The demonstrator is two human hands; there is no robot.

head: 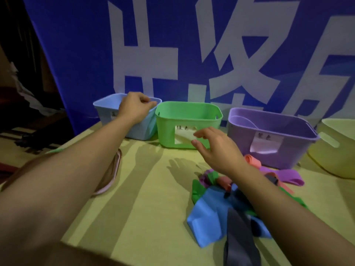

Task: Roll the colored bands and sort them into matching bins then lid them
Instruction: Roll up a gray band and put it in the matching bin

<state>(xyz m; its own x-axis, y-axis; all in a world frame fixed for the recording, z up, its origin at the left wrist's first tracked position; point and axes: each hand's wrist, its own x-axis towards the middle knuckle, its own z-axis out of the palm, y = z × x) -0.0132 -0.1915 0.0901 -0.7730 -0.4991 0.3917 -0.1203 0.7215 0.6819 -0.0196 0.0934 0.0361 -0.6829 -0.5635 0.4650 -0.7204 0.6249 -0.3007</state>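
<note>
Four open bins stand in a row at the back of the yellow table: a blue bin (105, 110), a green bin (188, 108), a purple bin (269, 121) and a yellow bin (338, 150). My left hand (134, 109) hovers over the blue bin's right rim with fingers curled; whether it holds anything is hidden. My right hand (217, 148) floats open in front of the green bin's label. Below it lies a pile of loose bands: a blue band (207, 214), a grey band (240, 239), a green band (196, 189), a purple band (288, 174) and a salmon band (251, 160).
A pink-rimmed lid (115, 169) lies on the table at the left, partly under my left forearm. A purple band (242, 120) curls inside the purple bin. A blue banner (76, 54) with white characters hangs right behind the bins.
</note>
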